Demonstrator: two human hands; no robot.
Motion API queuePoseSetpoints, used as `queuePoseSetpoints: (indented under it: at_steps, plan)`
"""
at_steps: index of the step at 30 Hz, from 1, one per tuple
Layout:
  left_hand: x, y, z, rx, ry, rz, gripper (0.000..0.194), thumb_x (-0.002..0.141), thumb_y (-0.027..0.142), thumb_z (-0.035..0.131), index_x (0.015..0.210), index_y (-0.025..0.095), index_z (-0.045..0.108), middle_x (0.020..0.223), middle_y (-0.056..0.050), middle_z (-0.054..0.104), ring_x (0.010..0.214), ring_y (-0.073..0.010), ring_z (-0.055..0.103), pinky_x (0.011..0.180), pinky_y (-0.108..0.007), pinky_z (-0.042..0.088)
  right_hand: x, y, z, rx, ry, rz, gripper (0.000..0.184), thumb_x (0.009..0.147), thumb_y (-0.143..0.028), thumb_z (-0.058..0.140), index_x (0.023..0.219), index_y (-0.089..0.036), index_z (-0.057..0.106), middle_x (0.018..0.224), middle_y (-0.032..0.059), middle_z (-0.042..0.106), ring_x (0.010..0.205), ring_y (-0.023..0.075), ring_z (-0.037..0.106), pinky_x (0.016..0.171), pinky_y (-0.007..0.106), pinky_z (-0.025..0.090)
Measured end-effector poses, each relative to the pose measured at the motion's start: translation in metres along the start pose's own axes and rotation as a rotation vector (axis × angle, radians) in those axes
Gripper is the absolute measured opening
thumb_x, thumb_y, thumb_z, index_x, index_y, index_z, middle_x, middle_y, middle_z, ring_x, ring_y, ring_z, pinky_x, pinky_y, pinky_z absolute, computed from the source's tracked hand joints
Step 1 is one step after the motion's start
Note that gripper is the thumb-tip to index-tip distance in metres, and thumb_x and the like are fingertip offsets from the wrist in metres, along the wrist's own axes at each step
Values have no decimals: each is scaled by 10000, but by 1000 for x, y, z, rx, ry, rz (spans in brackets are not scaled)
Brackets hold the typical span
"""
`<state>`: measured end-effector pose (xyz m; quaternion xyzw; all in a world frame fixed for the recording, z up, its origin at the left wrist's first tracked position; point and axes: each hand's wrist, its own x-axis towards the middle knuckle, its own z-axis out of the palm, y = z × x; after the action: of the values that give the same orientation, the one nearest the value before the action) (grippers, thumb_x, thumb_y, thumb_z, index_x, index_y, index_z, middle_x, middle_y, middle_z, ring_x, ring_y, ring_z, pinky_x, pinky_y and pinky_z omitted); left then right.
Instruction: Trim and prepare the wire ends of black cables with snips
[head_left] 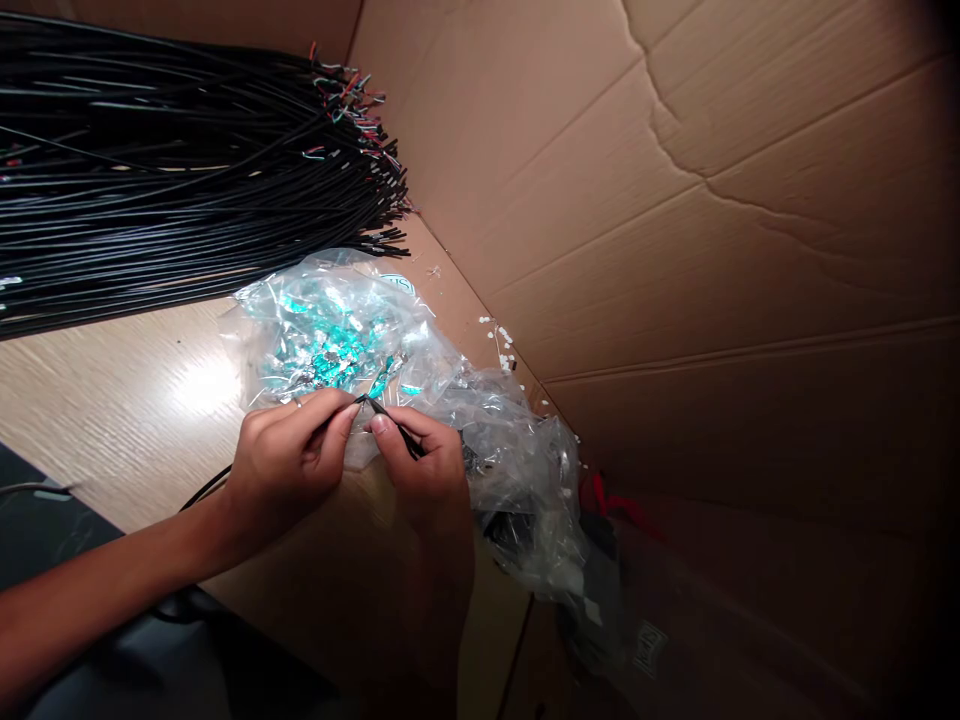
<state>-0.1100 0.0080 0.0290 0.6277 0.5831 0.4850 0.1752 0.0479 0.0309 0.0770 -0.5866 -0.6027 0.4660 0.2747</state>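
My left hand [296, 440] is closed in a pinch around the end of a thin black cable [206, 487], which trails back under the wrist. Facing it, my right hand [421, 465] grips a slim black tool [405, 436] with a tapered tip; its exact kind is mostly hidden by the fingers. The tip and the cable end meet between the two hands. Right behind the fingertips lies a clear plastic bag [330, 270] with many small shiny teal and silver pieces [334, 350] in it.
A large bundle of black cables [187, 200] with stripped coloured wire ends lies at the upper left. Crumpled clear plastic [517, 450] spreads to the right. Cardboard walls [675, 250] rise behind the wooden table [135, 390]. Small white scraps [504, 345] lie along the cardboard edge.
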Motion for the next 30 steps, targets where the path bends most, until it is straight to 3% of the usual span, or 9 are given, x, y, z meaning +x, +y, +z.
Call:
queuePoseSetpoints:
  at_steps: [6, 11, 30]
  plan:
    - [4, 1, 1, 31, -9, -12, 210, 998, 216, 602, 792, 200, 640, 580, 66, 519, 483, -85, 469, 543, -237, 369, -4, -2, 3, -8, 104, -2, 244, 968, -362, 640, 925, -175, 791, 809, 25, 711, 729, 158, 596, 636, 264, 470]
    - [5, 4, -1, 25, -30, -60, 221, 993, 223, 604, 775, 207, 628, 552, 68, 493, 473, -91, 447, 535, -246, 360, -8, -2, 5, -43, 93, 35, 254, 962, -404, 652, 934, -183, 774, 742, -5, 626, 686, 146, 536, 604, 261, 422]
    - [6, 3, -7, -227, -148, -251, 235, 994, 281, 605, 771, 206, 613, 581, 73, 453, 478, -80, 371, 491, -241, 316, -7, 0, 7, -57, 115, 18, 283, 952, -407, 641, 966, -176, 804, 854, 26, 732, 774, 182, 629, 688, 268, 494]
